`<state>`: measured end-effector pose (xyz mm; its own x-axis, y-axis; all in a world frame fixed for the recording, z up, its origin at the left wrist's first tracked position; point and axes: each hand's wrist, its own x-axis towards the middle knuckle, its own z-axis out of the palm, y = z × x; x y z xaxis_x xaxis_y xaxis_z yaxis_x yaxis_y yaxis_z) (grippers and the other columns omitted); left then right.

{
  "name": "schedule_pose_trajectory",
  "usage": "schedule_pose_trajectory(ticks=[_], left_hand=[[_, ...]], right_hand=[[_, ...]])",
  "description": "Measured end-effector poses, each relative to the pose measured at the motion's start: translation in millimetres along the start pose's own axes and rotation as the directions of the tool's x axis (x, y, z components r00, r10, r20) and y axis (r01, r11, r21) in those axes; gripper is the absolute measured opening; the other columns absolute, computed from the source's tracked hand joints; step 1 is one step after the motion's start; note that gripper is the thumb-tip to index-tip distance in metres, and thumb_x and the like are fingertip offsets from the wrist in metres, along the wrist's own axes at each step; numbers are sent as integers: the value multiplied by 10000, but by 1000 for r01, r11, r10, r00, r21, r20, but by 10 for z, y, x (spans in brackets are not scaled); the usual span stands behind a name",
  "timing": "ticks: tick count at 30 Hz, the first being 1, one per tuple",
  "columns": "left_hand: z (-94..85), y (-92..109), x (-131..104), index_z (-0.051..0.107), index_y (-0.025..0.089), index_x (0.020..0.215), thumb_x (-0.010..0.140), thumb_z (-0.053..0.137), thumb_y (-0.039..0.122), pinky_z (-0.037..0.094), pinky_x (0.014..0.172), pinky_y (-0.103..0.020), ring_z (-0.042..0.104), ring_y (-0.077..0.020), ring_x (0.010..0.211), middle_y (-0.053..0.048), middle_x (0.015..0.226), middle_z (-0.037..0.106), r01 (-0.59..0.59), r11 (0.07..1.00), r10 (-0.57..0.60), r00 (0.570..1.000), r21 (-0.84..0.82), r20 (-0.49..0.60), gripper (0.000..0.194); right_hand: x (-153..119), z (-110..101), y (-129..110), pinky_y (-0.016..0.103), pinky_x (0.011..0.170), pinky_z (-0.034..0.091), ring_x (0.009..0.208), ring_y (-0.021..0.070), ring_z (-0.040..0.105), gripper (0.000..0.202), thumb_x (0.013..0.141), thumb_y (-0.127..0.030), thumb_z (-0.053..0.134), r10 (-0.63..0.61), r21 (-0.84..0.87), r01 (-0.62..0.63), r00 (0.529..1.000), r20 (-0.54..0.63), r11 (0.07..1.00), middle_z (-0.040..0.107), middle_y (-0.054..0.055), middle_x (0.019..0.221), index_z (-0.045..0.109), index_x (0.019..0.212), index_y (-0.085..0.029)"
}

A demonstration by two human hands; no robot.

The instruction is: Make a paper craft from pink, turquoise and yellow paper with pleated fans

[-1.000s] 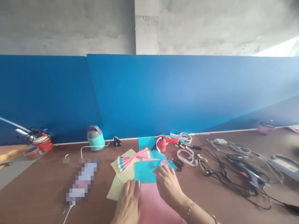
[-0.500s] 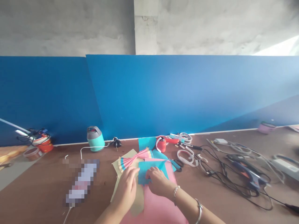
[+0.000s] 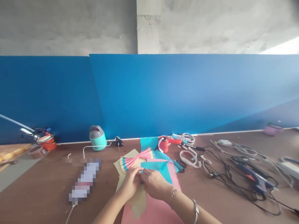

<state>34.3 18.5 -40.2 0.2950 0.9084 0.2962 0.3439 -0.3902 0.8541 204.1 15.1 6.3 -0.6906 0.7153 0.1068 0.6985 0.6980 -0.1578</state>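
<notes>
A sheet of blue paper (image 3: 163, 171) lies on top of pink paper (image 3: 156, 207) in front of me. My left hand (image 3: 131, 181) and my right hand (image 3: 156, 183) meet at the blue sheet's left edge, fingers closed in a pinch on it; the exact fingertip contact is partly hidden. A pleated paper fan (image 3: 137, 159) in pink, yellow and blue rests just beyond my left hand. Under the fan and my hands spreads some tan paper (image 3: 138, 203). The right wrist wears a bracelet and a bangle.
Behind the papers stand a red tape dispenser (image 3: 164, 145) and coiled white strips (image 3: 188, 158). Scissors (image 3: 181, 165) lie partly under blue paper. To the right are tangled black cables and a blue-black tool (image 3: 254, 179). A teal container (image 3: 98, 140), keys (image 3: 118, 142) and a blurred-out object (image 3: 85, 180) are left.
My right hand has moved left to the blue paper's left edge, against my left hand. Both hands now pinch there. The view has shifted slightly.
</notes>
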Motion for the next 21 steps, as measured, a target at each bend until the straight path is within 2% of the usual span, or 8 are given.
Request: schedule_pose_trajectory(ticks=[3, 7, 12, 15, 21], left_hand=[[-1, 33, -6, 587, 220, 1116, 755, 469, 62, 468, 935, -408, 524, -225, 1121, -91, 1188, 554, -45, 999, 45, 999, 30, 16, 411], [-13, 41, -28, 560, 217, 1146, 782, 438, 60, 482, 930, -413, 513, -221, 1137, -100, 1234, 507, -89, 996, 88, 994, 5, 61, 415], [-27, -8, -36, 536, 215, 1177, 745, 419, 6, 413, 1009, -444, 498, -219, 1168, -99, 1226, 519, -76, 996, 73, 995, 46, 73, 494], [-40, -29, -42, 546, 224, 1166, 753, 417, 1, 366, 1047, -452, 444, -218, 1229, -93, 1253, 509, -95, 991, 86, 991, 92, 100, 487], [-45, -6, -60, 541, 236, 1147, 757, 424, -5, 396, 1024, -458, 461, -204, 1209, -87, 1260, 501, -106, 988, 93, 989, 112, 114, 473]], right_hand=[[-58, 64, 12, 309, 670, 426, 801, 198, 562, 259, 810, -105, 403, -77, -80, 73, 996, -51, 994, 620, 90, 950, 581, 994, -142], [-97, 84, 17, 302, 664, 428, 798, 187, 550, 240, 825, -120, 416, -99, -97, 91, 992, -81, 991, 610, 86, 985, 597, 977, -162], [-99, 98, 20, 300, 674, 429, 829, 184, 537, 273, 834, -123, 411, -124, -72, 116, 986, -114, 991, 592, 85, 1038, 581, 1042, -169], [-93, 139, 23, 300, 661, 415, 825, 185, 527, 222, 829, -113, 419, -148, -87, 139, 982, -118, 987, 603, 85, 1002, 601, 949, -157], [-155, 93, 30, 314, 711, 370, 852, 180, 480, 190, 851, -115, 430, -202, -85, 190, 963, -176, 978, 610, 60, 926, 608, 825, -178]])
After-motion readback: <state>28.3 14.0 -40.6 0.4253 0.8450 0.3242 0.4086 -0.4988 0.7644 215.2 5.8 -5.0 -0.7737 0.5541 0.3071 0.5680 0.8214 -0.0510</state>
